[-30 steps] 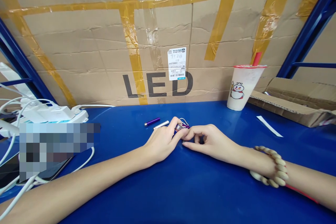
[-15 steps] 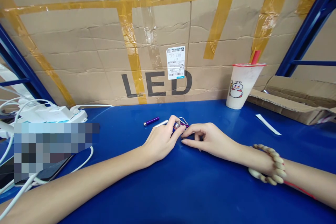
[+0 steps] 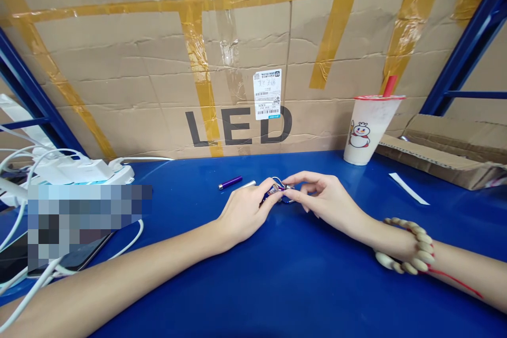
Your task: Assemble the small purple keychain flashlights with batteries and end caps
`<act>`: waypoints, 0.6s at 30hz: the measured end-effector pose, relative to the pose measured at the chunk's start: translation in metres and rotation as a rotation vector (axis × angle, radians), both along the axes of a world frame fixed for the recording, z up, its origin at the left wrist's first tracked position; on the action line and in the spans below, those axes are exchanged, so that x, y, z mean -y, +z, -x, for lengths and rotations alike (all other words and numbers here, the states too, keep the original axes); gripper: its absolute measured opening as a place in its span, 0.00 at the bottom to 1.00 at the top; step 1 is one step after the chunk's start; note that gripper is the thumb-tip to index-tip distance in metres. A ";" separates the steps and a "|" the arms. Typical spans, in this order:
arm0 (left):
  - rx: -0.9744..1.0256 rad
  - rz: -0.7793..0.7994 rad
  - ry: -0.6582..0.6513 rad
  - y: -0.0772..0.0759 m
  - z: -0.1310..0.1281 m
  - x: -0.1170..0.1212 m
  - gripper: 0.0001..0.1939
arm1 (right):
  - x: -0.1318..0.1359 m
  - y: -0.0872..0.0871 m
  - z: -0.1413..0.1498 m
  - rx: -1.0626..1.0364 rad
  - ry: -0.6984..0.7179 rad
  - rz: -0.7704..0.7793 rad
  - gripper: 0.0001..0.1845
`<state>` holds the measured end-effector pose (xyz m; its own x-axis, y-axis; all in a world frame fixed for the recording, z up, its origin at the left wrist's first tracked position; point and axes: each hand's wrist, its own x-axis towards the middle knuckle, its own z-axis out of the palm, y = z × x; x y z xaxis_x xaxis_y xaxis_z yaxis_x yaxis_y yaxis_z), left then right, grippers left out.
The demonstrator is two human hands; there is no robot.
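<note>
Between the thumb and forefinger of the left hand (image 3: 247, 214), a silver-ended piece (image 3: 273, 189) is clamped just above the table (image 3: 301, 274), near its middle. The thumb and forefinger of the right hand (image 3: 332, 198) come close together at the piece's right side, by a few small bits of metal and purple; whether they grip any of these I cannot tell. The right hand's other fingers curl loosely below.

Just beyond the left knuckles lies a silver tube (image 3: 249, 184), partly hidden, and next to it a purple tube (image 3: 230, 183). A beaded bracelet (image 3: 424, 248) rings the right wrist, with a red string (image 3: 455, 278) along the forearm.

Farther right are a white strip (image 3: 409, 188), a cup (image 3: 370, 134) with a red straw (image 3: 390, 86), and a cardboard tray (image 3: 435, 165). To the left sit a power strip (image 3: 123, 175), white cables and a phone (image 3: 90, 250), partly blurred out. Behind stands a taped carton (image 3: 158, 84) marked LED.
</note>
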<state>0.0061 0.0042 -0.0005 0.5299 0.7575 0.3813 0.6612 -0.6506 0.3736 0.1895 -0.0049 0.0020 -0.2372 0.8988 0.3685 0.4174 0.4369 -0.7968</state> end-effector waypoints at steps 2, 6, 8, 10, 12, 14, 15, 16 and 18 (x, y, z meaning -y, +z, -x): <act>-0.009 -0.022 -0.015 -0.001 0.000 -0.001 0.14 | 0.000 0.000 0.000 -0.031 0.008 0.016 0.20; -0.052 -0.065 -0.027 -0.005 0.000 -0.004 0.16 | 0.001 -0.001 0.000 -0.102 0.084 0.032 0.17; -0.078 -0.088 -0.048 -0.007 0.001 -0.005 0.17 | 0.002 -0.001 0.000 -0.103 0.114 0.010 0.15; -0.090 -0.104 -0.070 -0.007 0.001 -0.005 0.17 | 0.002 -0.001 0.000 -0.101 0.127 -0.027 0.13; -0.091 -0.104 -0.073 -0.007 0.001 -0.005 0.17 | 0.001 -0.001 0.000 -0.112 0.120 -0.045 0.13; -0.094 -0.092 -0.061 -0.007 0.001 -0.005 0.17 | 0.001 -0.001 0.000 -0.127 0.096 -0.032 0.13; -0.095 -0.083 -0.053 -0.007 0.002 -0.005 0.17 | 0.000 -0.001 0.000 -0.134 0.082 -0.020 0.14; -0.090 -0.070 -0.044 -0.007 0.002 -0.005 0.17 | 0.000 -0.001 0.000 -0.140 0.068 -0.010 0.14; -0.060 -0.043 -0.043 -0.006 0.002 -0.004 0.16 | -0.001 -0.002 -0.001 -0.150 0.042 -0.007 0.14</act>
<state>0.0043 0.0086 -0.0068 0.5847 0.7170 0.3796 0.6523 -0.6937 0.3054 0.1904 -0.0038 0.0001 -0.2160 0.8867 0.4087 0.2751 0.4569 -0.8459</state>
